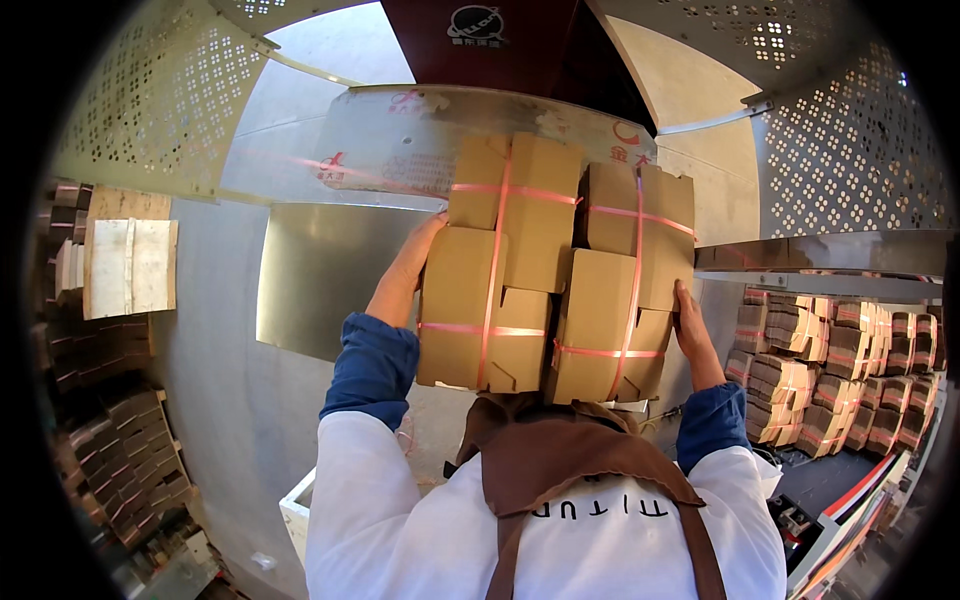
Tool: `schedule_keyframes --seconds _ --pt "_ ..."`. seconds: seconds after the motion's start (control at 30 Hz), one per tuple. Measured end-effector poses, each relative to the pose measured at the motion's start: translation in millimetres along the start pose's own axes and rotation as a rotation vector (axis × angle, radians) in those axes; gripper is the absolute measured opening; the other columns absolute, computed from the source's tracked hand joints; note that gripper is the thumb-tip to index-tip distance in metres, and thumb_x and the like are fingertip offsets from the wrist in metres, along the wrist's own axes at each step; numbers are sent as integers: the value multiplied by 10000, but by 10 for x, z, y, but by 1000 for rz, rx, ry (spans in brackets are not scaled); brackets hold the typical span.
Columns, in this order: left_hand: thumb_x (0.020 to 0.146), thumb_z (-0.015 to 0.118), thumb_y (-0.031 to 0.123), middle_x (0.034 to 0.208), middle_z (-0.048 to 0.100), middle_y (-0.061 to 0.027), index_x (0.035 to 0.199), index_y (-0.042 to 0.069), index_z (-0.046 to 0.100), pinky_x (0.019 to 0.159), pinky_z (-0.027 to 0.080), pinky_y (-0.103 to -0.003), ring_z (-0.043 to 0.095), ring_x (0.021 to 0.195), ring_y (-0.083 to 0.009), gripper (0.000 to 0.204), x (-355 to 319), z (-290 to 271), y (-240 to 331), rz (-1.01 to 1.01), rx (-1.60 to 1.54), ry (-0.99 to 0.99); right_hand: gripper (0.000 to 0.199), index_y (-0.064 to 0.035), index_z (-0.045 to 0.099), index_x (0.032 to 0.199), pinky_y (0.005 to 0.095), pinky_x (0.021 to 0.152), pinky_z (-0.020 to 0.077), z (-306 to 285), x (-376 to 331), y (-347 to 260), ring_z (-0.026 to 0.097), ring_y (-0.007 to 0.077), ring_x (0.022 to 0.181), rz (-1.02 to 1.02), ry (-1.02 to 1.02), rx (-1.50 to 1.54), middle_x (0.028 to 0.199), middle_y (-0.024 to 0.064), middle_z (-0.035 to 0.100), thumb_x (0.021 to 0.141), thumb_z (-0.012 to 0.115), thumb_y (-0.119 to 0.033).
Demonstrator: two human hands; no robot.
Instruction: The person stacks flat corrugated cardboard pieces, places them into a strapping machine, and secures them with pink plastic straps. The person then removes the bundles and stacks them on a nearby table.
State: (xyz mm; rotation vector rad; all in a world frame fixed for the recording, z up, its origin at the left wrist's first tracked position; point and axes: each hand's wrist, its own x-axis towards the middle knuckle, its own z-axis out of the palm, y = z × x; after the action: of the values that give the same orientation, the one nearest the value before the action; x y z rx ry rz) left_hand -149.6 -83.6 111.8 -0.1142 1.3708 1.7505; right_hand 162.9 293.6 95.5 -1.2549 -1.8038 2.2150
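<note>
Two bundles of flat brown cardboard boxes stand side by side in front of my chest, each tied crosswise with pink strapping. My left hand point(424, 243) is pressed against the outer side of the left cardboard bundle point(538, 240), its fingertips partly hidden behind the edge. On the other side, my right hand point(690, 318) grips the outer edge of the right cardboard bundle point(598, 305), thumb on the front face. Both bundles are held between my two hands, with a narrow gap between them. Their undersides are hidden.
Beyond the bundles lies a metal-coloured panel point(385, 130) with red print, below a dark red machine housing point(490, 50). Perforated metal guards point(840, 150) flank it. Strapped cardboard stacks point(835, 370) stand at right, more stacks point(130, 450) at left. A bare metal sheet point(335, 275) is left of my hand.
</note>
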Motion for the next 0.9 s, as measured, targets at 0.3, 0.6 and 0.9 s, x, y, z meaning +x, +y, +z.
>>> schedule_keyframes --seconds 0.3,0.6,0.9 --pt "916 511 392 1023 658 -88 1170 25 595 744 517 -308 641 890 -176 454 -8 35 86 -60 6 8 796 66 416 1349 314 970 396 -1 19 16 516 192 1142 -16 8 -83 1276 114 535 912 484 -595" --pt "940 484 320 1080 646 -98 1228 5 565 777 513 -303 636 935 -181 434 57 128 91 -7 9 12 770 36 424 1361 315 973 387 -48 27 17 508 185 1145 -8 -5 -104 1273 100 538 915 479 -590" --pt "943 486 310 1088 644 -90 1255 11 559 763 513 -289 633 919 -171 438 220 -87 -41 -28 32 55 762 18 432 1358 314 952 382 43 -2 -44 504 179 1119 37 42 -117 1243 85 551 906 491 -592"
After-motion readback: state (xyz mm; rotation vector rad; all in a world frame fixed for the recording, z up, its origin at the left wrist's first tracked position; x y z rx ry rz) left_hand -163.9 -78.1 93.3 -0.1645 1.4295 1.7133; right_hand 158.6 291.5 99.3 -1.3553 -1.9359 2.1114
